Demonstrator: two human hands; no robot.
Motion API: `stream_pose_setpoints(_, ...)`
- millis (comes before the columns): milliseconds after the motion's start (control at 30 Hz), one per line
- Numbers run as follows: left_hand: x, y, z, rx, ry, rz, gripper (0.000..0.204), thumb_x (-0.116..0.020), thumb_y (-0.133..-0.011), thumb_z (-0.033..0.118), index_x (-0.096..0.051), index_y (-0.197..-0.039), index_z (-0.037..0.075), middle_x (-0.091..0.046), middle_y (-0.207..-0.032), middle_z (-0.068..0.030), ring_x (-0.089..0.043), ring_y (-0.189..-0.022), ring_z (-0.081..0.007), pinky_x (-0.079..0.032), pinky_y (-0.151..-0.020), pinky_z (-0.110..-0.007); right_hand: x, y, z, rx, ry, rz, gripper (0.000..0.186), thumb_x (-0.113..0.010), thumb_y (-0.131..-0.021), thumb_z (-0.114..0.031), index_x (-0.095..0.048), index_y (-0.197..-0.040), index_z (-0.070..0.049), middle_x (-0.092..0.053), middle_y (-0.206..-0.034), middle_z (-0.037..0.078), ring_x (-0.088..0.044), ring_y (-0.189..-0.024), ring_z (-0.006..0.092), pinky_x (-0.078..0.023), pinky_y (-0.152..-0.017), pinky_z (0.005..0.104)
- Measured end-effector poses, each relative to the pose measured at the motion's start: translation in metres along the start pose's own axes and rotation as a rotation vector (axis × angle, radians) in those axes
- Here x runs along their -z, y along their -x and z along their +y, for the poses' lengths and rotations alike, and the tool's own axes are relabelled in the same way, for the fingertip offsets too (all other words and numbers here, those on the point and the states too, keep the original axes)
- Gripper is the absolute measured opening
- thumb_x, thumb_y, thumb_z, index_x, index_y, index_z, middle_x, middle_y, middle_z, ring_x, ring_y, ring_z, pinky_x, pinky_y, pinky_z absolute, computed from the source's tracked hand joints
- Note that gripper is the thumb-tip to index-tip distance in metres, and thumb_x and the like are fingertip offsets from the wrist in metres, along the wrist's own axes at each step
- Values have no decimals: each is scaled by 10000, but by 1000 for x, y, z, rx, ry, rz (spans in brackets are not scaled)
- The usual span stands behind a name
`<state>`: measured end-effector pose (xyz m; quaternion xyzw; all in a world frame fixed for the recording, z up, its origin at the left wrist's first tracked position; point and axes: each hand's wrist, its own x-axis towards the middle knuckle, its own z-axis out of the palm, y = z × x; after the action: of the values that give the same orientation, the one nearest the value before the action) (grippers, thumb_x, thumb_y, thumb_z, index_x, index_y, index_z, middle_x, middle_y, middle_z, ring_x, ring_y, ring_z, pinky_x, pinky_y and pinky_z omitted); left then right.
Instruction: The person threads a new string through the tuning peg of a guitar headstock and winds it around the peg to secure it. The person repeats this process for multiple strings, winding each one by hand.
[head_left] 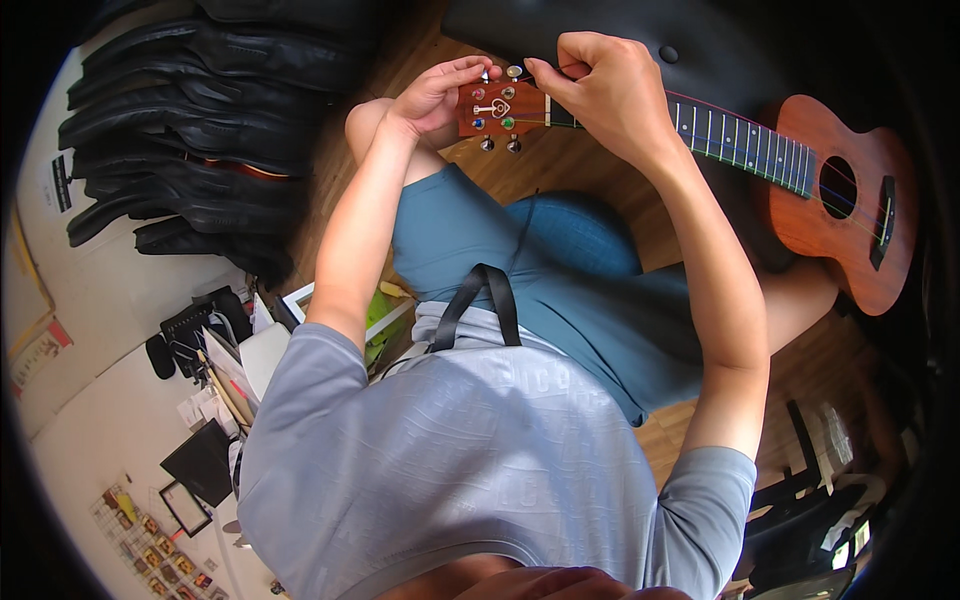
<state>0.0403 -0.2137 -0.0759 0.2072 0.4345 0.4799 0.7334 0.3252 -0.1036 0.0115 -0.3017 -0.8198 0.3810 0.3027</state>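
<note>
A reddish-brown ukulele (885, 265) with coloured strings lies across in front of me, its body at the right and its headstock (493, 107) pointing left. My left hand (436, 98) is at the headstock's left end, thumb and fingers closed around a silver tuning peg (487, 75) on the far side. Over the neck, just right of the nut, my right hand (615, 98) is bent with thumb and forefinger pinched together. A red string (715, 103) runs from the body along the neck's far edge into this hand, standing off the fretboard (745, 142). The fingertips partly hide what they pinch.
A black padded seat (690, 40) lies beyond the neck, and a round blue stool (580, 232) stands below it. Several black instrument bags (190, 130) hang at the left. A cluttered white desk (262, 350) stands to the lower left, with a dark chair (800, 490) at lower right.
</note>
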Motion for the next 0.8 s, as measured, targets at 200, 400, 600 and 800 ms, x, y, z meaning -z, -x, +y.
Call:
stream_pose_setpoints(200, -5, -7, 6, 97, -91, 66, 257, -692, -1000, 149, -628, -1241, 87, -689, -1164, -30, -676, -1095, -144, -573, -963, -344, -1, 3, 1, 8, -9, 5, 373, -765, -845, -284, -570, -634, -46, -583, -578, 116, -595, -571, 333, -466, -550, 413)
stream_pose_setpoints(400, -49, -14, 26, 132, -725, 296, 240, -709, -979, 136, -654, -1205, 82, -697, -1149, -31, -677, -1035, -120, -561, -936, -303, -2, 3, 1, 16, 6, 19, 361, -771, -835, -271, -577, -635, -43, -597, -595, 118, -610, -588, 334, -478, -560, 418)
stream_pose_setpoints(600, -31, -1, 25, 82, -294, 150, 285, -663, -1008, 154, -621, -1274, 61, -701, -1190, -67, -667, -1120, -155, -545, -994, -352, 1, 1, 0, 40, -2, 36, 366, -769, -846, -269, -574, -636, -41, -598, -606, 113, -602, -582, 330, -476, -561, 415)
stream_pose_setpoints(800, 1, -3, -1, 7, 70, -18, 217, -650, -1030, 172, -612, -1231, 98, -695, -1223, -71, -657, -1174, -191, -547, -1022, -411, 2, 0, -3, -20, -12, 13, 376, -775, -849, -273, -567, -641, -40, -580, -606, 110, -580, -575, 325, -460, -557, 407)
